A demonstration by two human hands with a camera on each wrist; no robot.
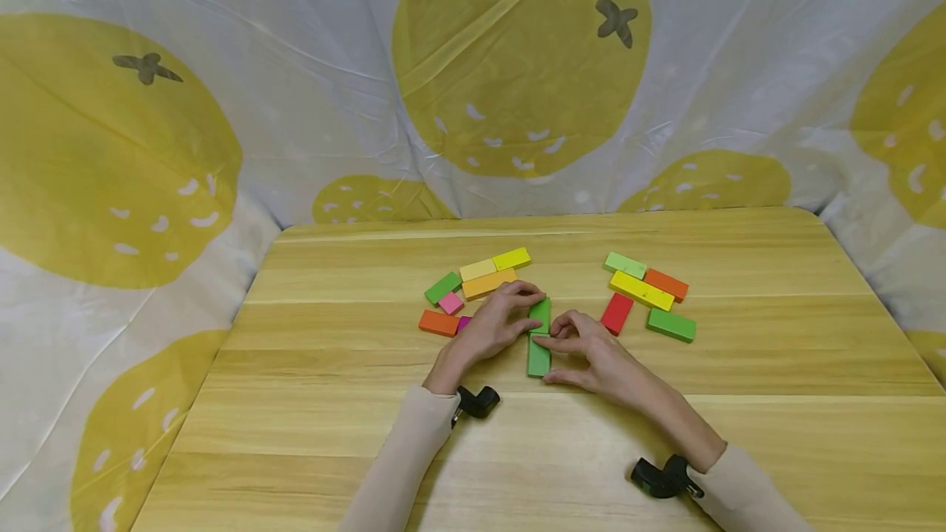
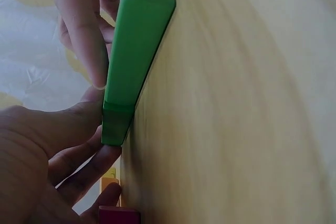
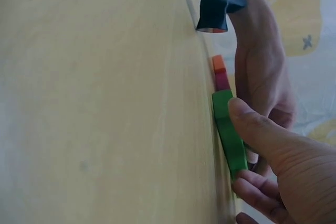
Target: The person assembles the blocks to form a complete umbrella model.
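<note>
Two green blocks lie end to end in the middle of the table, their ends touching. My left hand [image 1: 493, 327] pinches the far green block [image 1: 542, 312] from the left, thumb near the joint and fingers at its far end. The near green block [image 1: 539, 360] is held by my right hand [image 1: 602, 358], its thumb at the near right corner and a finger near the joint. Close up in the left wrist view, the near green block [image 2: 139, 45] lies flat on the wood. A magenta block [image 1: 464, 323] is partly hidden behind my left hand.
On the left, a curved group holds an orange block [image 1: 439, 323], a pink block [image 1: 451, 303], a green one [image 1: 443, 289] and several yellow and light-orange ones. A second group at right includes a red block [image 1: 617, 314] and a long yellow block [image 1: 641, 291]. A patterned curtain [image 1: 355, 105] hangs behind.
</note>
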